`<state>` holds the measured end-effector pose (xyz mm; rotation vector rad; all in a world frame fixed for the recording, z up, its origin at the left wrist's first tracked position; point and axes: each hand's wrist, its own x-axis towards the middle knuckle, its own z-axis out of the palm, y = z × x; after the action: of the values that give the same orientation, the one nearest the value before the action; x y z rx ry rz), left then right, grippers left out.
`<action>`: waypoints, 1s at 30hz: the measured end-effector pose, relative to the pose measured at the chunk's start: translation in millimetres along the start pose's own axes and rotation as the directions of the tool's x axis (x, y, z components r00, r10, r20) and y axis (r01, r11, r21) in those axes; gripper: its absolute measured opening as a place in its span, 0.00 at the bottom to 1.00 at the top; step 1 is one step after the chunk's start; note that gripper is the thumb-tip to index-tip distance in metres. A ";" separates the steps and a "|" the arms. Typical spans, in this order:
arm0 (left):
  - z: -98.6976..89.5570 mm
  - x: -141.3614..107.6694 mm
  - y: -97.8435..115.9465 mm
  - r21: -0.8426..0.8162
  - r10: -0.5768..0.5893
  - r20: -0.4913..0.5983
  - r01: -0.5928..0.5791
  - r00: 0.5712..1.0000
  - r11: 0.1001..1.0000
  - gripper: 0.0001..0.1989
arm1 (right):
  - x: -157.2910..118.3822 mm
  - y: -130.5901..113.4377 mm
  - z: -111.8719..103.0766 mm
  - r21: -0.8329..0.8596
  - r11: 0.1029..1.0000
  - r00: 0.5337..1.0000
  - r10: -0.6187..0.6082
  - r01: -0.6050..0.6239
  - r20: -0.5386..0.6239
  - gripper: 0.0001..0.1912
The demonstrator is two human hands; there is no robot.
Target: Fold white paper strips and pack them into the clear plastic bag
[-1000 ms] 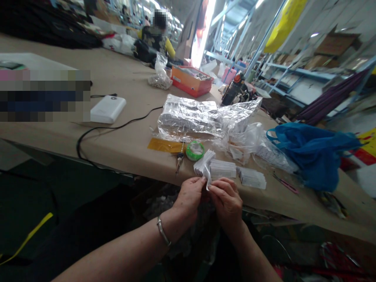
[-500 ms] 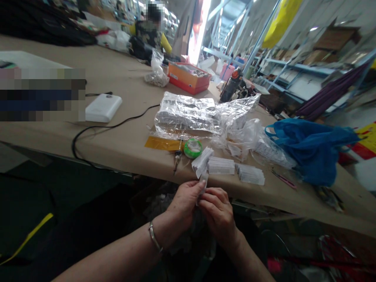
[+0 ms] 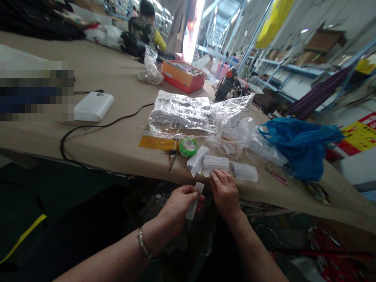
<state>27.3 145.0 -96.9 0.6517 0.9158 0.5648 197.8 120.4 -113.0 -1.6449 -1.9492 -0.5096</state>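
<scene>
Below the table edge, my left hand pinches a thin whitish strip between thumb and fingers. To its right, my right hand rests its closed fingertips on the front of the middle stack of white strips; whether a strip is between them is too small to tell. Another stack lies just to the right, and a slanted stack to the left. A green tape roll and a soldering-iron-like tool are beside the slanted stack.
Behind the stacks lie clear plastic packages and amber film. A blue bag and pink-handled tool are at right. Farther back are an orange box and a person. A white power bank and black cable lie left.
My right hand has left the strip at my left hand and moved up to the middle stack. My left hand has shifted slightly left and lower, still holding a strip. The view has shifted slightly.
</scene>
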 end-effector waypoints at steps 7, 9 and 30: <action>-3.1 -6.9 3.6 -0.028 -0.076 0.008 0.076 0.997 0.997 0.06 | -2.4 0.4 -12.6 0.309 0.948 0.981 0.122 -0.071 -0.148 0.09; -2.3 -9.3 6.4 -0.068 -0.090 0.043 0.093 0.995 0.993 0.06 | -1.8 -8.3 -20.8 0.415 0.909 0.976 0.112 -0.025 -0.188 0.08; 0.5 -17.7 2.2 -0.227 -0.030 0.165 0.067 0.986 0.972 0.04 | -26.4 -43.6 -34.5 0.502 0.832 0.963 -0.270 0.236 -0.004 0.10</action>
<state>18.6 134.1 -85.7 0.4550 0.6994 0.5570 163.4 71.0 -99.9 -1.0937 -2.1336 -0.0237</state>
